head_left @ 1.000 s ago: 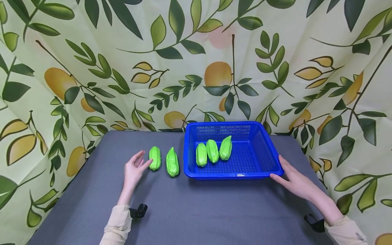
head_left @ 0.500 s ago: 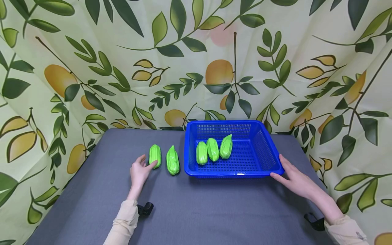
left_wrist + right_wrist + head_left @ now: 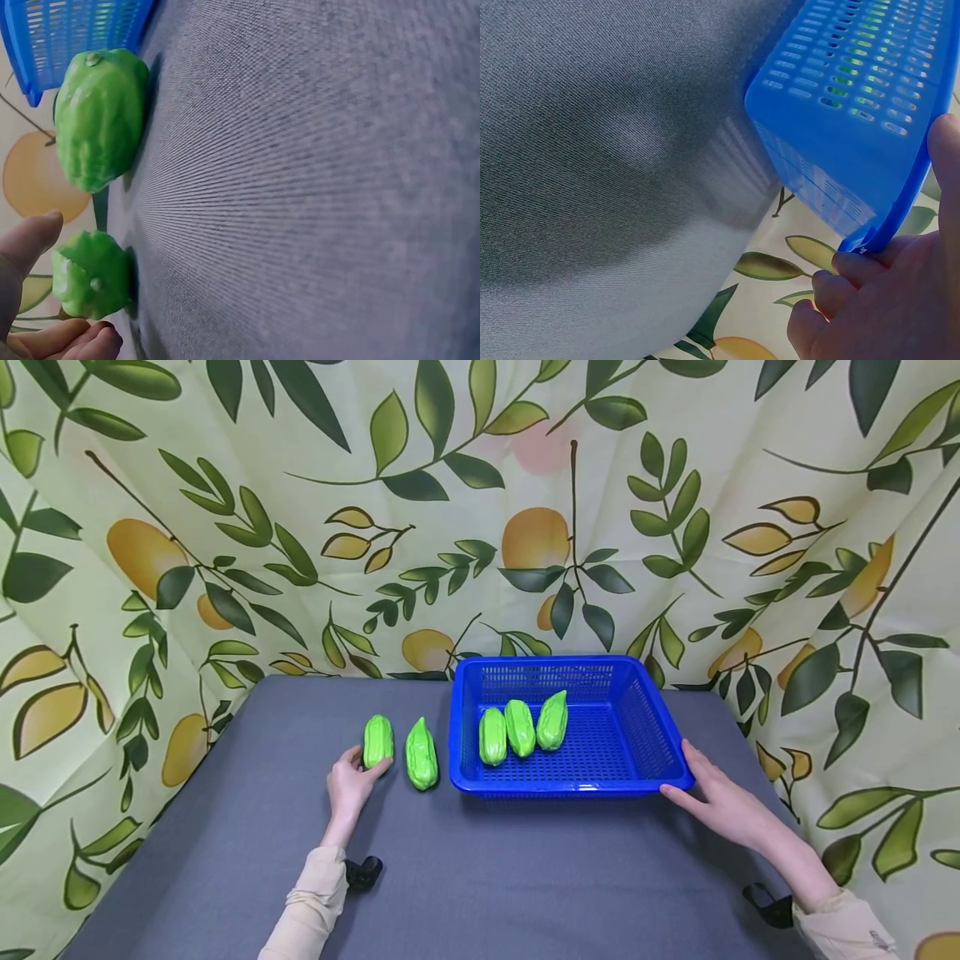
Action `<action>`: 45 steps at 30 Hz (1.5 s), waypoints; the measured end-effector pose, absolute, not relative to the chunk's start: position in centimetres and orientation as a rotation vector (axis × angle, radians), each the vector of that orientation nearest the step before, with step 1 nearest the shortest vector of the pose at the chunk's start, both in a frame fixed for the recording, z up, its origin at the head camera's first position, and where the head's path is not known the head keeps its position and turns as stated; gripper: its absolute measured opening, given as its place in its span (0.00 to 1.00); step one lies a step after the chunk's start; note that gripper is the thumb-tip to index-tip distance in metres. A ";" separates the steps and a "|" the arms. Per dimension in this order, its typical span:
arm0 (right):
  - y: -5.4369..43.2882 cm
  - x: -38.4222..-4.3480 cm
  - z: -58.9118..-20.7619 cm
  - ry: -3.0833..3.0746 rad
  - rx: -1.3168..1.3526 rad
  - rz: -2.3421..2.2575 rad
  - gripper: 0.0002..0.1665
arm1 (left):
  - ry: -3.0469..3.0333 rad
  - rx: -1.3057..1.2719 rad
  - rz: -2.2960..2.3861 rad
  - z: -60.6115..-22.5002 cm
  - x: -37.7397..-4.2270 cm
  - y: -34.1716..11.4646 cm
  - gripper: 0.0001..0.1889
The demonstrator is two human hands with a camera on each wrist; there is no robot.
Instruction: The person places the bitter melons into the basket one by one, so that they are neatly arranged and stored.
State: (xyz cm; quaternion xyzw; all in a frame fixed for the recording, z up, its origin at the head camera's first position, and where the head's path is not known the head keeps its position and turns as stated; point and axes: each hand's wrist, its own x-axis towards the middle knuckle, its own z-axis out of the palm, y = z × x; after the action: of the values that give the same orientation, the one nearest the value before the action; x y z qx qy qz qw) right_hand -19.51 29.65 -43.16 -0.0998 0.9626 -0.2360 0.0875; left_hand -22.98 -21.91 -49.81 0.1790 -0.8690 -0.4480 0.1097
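Observation:
In the head view, my left hand [image 3: 349, 789] is at the near end of a shiny, ridged green bitter melon [image 3: 378, 739] on the table. The left wrist view shows the thumb [image 3: 37, 232] on one side of that melon [image 3: 94, 274] with a small gap, and the fingertips close on the other. A second bitter melon [image 3: 422, 756] lies just to its right. My right hand [image 3: 723, 802] grips the near right corner of a blue perforated basket [image 3: 570, 788], thumb on the near rim and fingers at the side. Inside the basket, three more bitter melons [image 3: 520, 728] lie toward the left.
A grey cloth covers the table [image 3: 480, 877]. Behind it and at both sides hangs a curtain [image 3: 450, 568] printed with leaves and fruit. The basket stands near the table's back edge.
My left hand has moved right, to the near end of the left bitter melon, with the thumb now over its near end. The right hand stays on the basket corner.

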 end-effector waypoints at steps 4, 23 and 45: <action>29.7 -19.5 -43.1 2.871 -0.295 -0.693 0.58 | -2.541 0.531 -1.300 -49.8 -23.3 -21.7 0.35; 29.7 -19.4 -43.2 2.883 -0.286 -0.669 0.57 | -2.515 0.537 -1.304 -50.3 -23.5 -21.7 0.31; 29.7 -19.4 -43.2 2.886 -0.293 -0.674 0.57 | -2.261 0.454 -1.546 -44.6 -23.5 -20.6 0.31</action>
State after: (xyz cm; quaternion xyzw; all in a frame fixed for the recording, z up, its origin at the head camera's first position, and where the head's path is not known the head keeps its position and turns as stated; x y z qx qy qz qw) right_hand -19.37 29.67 -43.22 -0.0980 0.9658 -0.2257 0.0817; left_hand -23.46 -20.62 -44.63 0.1609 -0.8007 -0.5476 0.1817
